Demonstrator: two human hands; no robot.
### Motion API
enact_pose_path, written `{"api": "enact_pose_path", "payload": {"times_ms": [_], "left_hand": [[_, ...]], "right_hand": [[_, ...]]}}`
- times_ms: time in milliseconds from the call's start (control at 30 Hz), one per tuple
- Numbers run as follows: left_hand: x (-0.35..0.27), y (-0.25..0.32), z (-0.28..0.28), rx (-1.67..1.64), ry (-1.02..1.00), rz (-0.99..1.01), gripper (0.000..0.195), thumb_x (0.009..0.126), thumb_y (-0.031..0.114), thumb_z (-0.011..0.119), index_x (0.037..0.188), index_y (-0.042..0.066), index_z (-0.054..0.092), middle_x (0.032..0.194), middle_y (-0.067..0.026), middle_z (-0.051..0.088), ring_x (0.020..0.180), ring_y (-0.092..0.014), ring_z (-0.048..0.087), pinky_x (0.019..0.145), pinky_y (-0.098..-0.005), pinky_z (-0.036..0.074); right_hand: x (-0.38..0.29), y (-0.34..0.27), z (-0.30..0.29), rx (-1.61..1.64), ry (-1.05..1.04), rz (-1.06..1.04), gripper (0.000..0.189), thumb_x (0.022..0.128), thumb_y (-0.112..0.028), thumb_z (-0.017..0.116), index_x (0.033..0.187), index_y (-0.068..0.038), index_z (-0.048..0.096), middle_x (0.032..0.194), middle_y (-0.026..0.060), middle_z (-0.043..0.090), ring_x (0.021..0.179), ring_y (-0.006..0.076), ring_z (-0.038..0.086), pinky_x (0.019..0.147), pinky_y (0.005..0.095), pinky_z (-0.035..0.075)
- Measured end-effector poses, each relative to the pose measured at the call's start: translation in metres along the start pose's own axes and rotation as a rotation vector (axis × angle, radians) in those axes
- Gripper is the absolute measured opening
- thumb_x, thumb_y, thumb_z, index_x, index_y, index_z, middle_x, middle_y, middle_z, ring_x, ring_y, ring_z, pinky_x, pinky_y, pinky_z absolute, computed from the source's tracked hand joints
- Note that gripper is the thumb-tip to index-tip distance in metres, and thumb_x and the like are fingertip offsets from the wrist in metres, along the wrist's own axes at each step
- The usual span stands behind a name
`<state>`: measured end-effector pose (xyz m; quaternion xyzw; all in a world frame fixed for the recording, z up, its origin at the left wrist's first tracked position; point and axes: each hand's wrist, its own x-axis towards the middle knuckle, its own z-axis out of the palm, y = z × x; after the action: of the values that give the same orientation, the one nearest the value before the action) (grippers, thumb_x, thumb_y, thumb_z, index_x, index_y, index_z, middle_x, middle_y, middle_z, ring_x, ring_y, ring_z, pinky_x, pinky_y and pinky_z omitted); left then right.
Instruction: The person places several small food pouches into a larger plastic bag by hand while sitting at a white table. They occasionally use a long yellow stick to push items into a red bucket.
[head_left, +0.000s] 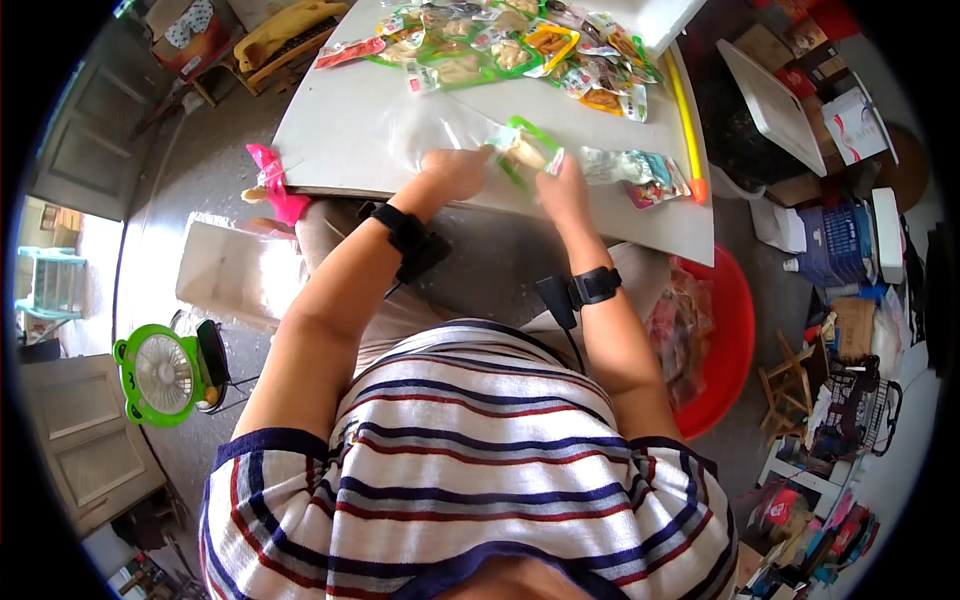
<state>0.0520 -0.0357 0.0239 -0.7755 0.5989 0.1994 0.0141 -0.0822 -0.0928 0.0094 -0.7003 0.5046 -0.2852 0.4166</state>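
Over the near edge of the table, my left hand (459, 174) grips a clear plastic bag (431, 131) that spreads out on its far side. Its fingertips reach the left edge of a green-edged food packet (525, 150) with pale contents. The lower right corner of that packet is pinched in my right hand (562, 187), which is slightly blurred. How far the packet overlaps the bag's mouth is hard to tell. To the right of my right hand lies a crumpled clear and blue-white wrapper (637, 169) on the table. More sealed food packets (517, 52) are heaped at the far side.
A yellow tube with an orange end (694, 142) runs along the right edge of the table (337, 127). Pink plastic (274, 184) hangs at its left corner. A red basin (739, 337) with packets stands low right. A clear plastic stack (232, 262) and green fan (161, 375) are left.
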Motion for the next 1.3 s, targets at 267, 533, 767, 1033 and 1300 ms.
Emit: {"api": "enact_pose_path", "payload": {"times_ms": [267,533,767,1033,1300], "left_hand": [[0.004,-0.002,0.003,0.057,-0.008,0.030,0.030,0.072,0.017,0.029,0.101,0.011,0.036,0.089,-0.0081,0.051,0.081,-0.023,0.049,0.065,-0.0342,0.037],[-0.006,-0.004,0.012,-0.284,0.220,-0.071,0.036,0.064,0.015,0.036,0.100,0.010,0.039,0.084,-0.0151,0.050,0.079,-0.029,0.047,0.066,-0.0346,0.036],[-0.006,0.001,0.013,-0.285,0.268,-0.143,0.034,0.066,0.018,0.037,0.098,0.008,0.041,0.082,-0.0145,0.051,0.077,-0.029,0.048,0.065,-0.0341,0.038],[-0.008,0.002,0.023,-0.344,0.333,-0.105,0.037,0.066,0.018,0.039,0.101,0.010,0.038,0.077,-0.0142,0.052,0.073,-0.028,0.050,0.064,-0.0345,0.038],[-0.021,0.014,0.023,-0.238,0.338,0.031,0.036,0.065,0.016,0.039,0.101,0.011,0.037,0.073,-0.0163,0.052,0.070,-0.031,0.048,0.064,-0.0377,0.036]], "right_hand": [[0.019,0.022,0.004,0.792,-0.070,0.173,0.027,0.062,0.000,0.039,0.089,0.004,0.040,0.075,0.0079,0.050,0.062,0.0146,0.049,0.051,0.0247,0.039],[-0.002,0.018,-0.028,1.081,0.021,-0.072,0.026,0.067,0.004,0.034,0.093,0.005,0.039,0.088,0.0106,0.047,0.078,0.0178,0.048,0.067,0.0276,0.041],[-0.015,0.011,-0.023,1.167,-0.174,-0.101,0.025,0.067,0.005,0.035,0.092,0.004,0.040,0.087,0.0099,0.048,0.078,0.0172,0.048,0.069,0.0281,0.040],[0.000,0.036,-0.006,1.105,-0.266,0.093,0.022,0.065,0.005,0.040,0.087,0.000,0.042,0.080,0.0070,0.049,0.071,0.0156,0.049,0.062,0.0267,0.041],[0.006,0.019,0.018,1.092,-0.215,0.245,0.020,0.066,-0.002,0.042,0.085,0.002,0.044,0.073,0.0070,0.050,0.064,0.0168,0.049,0.058,0.0286,0.040]]}}
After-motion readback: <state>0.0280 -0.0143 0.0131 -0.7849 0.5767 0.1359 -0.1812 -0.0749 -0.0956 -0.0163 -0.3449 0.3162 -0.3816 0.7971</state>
